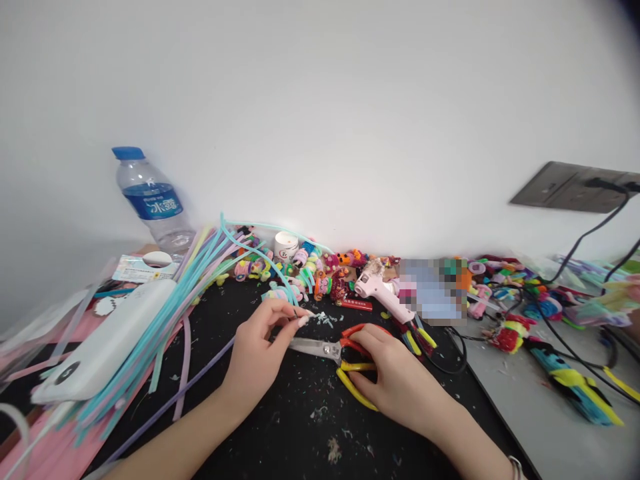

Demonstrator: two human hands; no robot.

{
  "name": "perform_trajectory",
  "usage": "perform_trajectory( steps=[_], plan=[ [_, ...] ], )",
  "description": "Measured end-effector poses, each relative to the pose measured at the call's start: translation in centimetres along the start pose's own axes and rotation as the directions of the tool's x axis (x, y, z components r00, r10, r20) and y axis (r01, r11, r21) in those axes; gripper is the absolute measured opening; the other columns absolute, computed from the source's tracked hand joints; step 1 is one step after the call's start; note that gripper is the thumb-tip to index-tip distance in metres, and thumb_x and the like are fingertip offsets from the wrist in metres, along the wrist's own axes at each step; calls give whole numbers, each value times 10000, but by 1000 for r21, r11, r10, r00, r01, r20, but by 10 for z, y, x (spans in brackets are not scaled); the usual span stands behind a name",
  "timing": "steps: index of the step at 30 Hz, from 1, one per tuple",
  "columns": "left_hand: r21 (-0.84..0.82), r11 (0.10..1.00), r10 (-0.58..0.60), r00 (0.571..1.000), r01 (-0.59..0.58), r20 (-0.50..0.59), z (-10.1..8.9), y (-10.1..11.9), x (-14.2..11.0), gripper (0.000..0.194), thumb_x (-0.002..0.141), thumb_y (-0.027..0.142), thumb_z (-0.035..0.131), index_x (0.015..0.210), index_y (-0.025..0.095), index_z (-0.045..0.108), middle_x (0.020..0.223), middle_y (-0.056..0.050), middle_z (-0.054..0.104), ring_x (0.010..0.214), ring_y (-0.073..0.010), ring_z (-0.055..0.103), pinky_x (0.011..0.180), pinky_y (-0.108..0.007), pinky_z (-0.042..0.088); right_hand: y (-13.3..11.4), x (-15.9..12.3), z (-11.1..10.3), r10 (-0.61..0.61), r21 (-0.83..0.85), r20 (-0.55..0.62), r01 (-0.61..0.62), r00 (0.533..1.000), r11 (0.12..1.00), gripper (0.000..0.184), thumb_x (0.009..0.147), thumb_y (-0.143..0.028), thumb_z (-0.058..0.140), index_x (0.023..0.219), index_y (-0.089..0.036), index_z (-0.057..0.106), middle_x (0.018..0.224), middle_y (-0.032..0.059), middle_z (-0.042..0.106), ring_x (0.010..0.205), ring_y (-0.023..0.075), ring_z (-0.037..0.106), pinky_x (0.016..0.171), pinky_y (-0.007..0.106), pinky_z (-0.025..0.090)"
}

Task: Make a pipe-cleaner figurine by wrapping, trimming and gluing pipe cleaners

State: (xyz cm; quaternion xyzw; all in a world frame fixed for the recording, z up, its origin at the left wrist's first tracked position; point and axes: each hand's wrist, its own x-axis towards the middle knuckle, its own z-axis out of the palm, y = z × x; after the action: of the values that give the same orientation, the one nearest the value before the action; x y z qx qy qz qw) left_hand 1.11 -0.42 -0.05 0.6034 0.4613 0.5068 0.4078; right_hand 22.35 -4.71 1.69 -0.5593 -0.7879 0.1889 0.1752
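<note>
Within right fingers (370,340), one scissors pair (327,350)

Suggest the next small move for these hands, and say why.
Probably raise the scissors slightly toward the pale bit for a snip: the right hand grips their handles, the left hand pinches the bit just above the blades, and clippings lie nearby.

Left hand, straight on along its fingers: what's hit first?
Likely the small pale clippings just beyond the left hand; its height is unclear, so it might pass over them.
</note>
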Motion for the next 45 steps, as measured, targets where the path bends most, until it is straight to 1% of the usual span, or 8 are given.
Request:
perform_trajectory(
  steps=[5,8,12,15,19,27,33,45],
  plan=[
    [145,988,29,979,-60,204,1,0,-3,38,821,217,565,809,201,533,829,6,698,822,-147,669,720,-232,499,-7,-2,-6,-65,47,-63,68,996,997,283,794,-192,572,1076,-215,566,1068,69,565,991,207,548,857,335,471],
    [160,982,50,948,-105,314,4,1,-5,32,822,199,569,822,205,537,811,26,684,810,-126,670,704,-195,495,-6,-1,0,-113,86,-140,126,984,988,224,849,-194,533,1070,-207,565,1021,69,580,935,188,563,816,315,482],
    [163,971,96,907,-176,410,8,2,-8,20,832,203,565,841,209,549,811,38,669,783,-103,652,725,-183,489,-5,1,12,-205,67,-142,216,968,974,170,902,-170,454,997,-191,593,898,59,606,831,171,577,744,292,489],
    [177,968,84,898,-175,431,10,2,-8,22,834,197,556,854,205,562,817,31,668,772,-106,636,723,-191,492,-6,3,16,-236,43,-148,244,960,969,206,915,-143,411,974,-182,605,841,59,607,775,162,579,697,279,490],
    [225,960,52,898,-165,436,8,1,-6,113,812,177,579,919,210,588,834,28,672,761,-112,626,720,-202,489,-4,3,14,-257,38,-228,272,939,962,215,920,-138,396,954,-167,606,854,75,610,772,165,579,672,275,495],
    [272,904,187,878,-329,441,7,-2,-4,163,869,188,504,903,208,661,892,-14,677,837,-134,615,787,-234,478,-2,5,17,-319,-15,-295,329,901,944,229,912,-129,409,1007,-168,613,913,84,629,825,176,597,706,287,518],
    [320,879,208,888,-354,409,5,-3,-3,167,871,175,495,879,203,660,870,-18,677,807,-137,621,763,-240,487,-4,5,18,-242,70,-312,277,919,958,222,916,-150,414,1002,-190,614,918,70,629,813,160,600,710,278,516],
    [301,838,293,841,-455,455,8,-3,-6,180,871,134,485,884,187,657,839,-23,669,792,-132,599,749,-245,478,-4,7,22,-252,59,-272,277,929,959,187,908,-148,445,1002,-186,602,911,54,628,820,151,591,726,279,507]
  ],
)
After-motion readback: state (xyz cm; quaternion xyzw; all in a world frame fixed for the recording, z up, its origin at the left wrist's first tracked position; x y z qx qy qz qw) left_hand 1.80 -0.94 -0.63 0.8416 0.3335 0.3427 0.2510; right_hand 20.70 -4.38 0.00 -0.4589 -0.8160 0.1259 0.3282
